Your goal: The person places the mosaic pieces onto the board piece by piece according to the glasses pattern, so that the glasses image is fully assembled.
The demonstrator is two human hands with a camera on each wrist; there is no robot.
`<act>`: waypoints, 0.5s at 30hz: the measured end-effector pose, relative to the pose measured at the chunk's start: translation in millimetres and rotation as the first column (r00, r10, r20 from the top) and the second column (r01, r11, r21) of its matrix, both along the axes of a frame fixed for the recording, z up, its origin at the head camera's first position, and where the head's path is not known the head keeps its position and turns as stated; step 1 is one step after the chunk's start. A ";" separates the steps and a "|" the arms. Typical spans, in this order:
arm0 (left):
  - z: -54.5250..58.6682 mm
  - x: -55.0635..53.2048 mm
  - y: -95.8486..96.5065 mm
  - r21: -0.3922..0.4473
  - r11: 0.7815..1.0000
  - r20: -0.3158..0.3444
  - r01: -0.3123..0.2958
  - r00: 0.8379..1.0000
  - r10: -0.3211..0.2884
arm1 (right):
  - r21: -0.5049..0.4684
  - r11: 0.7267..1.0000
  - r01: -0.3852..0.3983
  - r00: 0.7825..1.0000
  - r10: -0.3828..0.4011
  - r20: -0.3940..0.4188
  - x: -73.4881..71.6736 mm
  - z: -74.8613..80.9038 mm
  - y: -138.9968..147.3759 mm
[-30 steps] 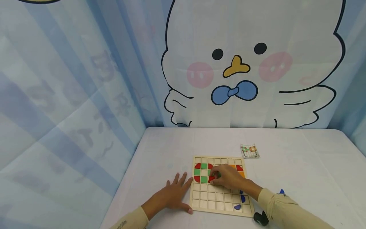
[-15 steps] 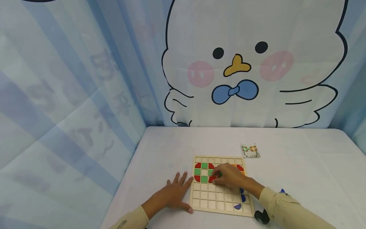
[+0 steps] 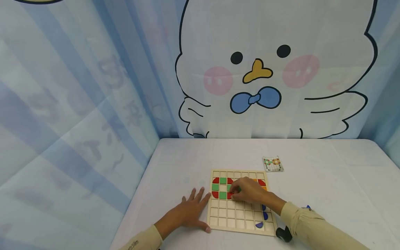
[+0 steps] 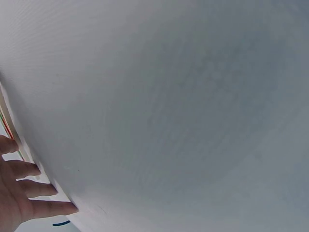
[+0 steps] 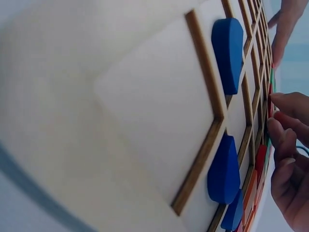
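A wooden grid board [image 3: 231, 213] lies on the table, with red quarter-round and green square tiles set in its upper left. My right hand [image 3: 248, 190] is over the board's upper middle, thumb and forefinger curled together at a red tile [image 3: 229, 195]. Close up in the right wrist view, those fingertips meet at the row of coloured tiles. The palm hides part of the pattern; orange and red tiles [image 3: 261, 182] show beyond it. My left hand [image 3: 189, 210] rests on the table with fingers spread, its fingertips and thumb right at the board's left edge.
Several blue rounded pieces [image 3: 265, 215] lie on the board's lower right. A small patterned card [image 3: 273, 164] lies behind the board. A black object [image 3: 283, 234] sits by the near right corner, and another blue piece [image 3: 307, 207] is beyond my right sleeve.
The right fingers shift very slightly over the same tiles. My left hand stays where it was.
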State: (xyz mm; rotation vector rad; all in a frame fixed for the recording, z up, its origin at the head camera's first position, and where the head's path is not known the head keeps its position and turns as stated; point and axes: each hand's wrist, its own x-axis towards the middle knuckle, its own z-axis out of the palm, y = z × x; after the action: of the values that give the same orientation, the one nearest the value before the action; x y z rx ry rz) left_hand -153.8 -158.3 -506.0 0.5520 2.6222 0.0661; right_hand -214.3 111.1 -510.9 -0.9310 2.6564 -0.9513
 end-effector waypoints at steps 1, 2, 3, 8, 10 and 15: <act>0.3 0.0 0.2 -0.002 1.000 0.000 0.000 1.000 0.000 | 0.001 1.000 0.001 1.000 -0.001 0.000 0.4 0.2 -0.1; 0.7 0.0 0.4 -0.004 1.000 0.001 0.000 1.000 0.000 | 0.001 1.000 0.002 1.000 -0.002 0.000 0.9 0.4 -0.3; 1.1 0.0 0.6 -0.005 1.000 0.003 -0.001 1.000 0.001 | 0.003 1.000 0.004 1.000 -0.004 0.000 1.3 0.3 -0.4; 2.5 0.4 1.6 -0.003 1.000 0.007 -0.001 1.000 0.001 | 0.002 1.000 -0.002 1.000 0.002 0.002 2.3 -0.2 0.3; 2.9 0.5 1.8 0.001 1.000 0.010 -0.004 1.000 0.004 | -0.008 1.000 -0.013 1.000 0.013 0.006 2.2 -0.7 1.4; 4.9 1.1 2.4 -0.003 1.000 0.016 -0.010 1.000 0.010 | -0.082 0.994 -0.069 0.996 0.073 0.042 0.8 -2.3 10.0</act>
State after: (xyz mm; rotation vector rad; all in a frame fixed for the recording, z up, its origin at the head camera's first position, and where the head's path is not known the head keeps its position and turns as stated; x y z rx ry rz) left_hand -152.7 -155.9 -501.2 0.5350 2.6098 0.0701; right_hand -213.5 121.1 -513.2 -1.0011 2.5471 -1.0565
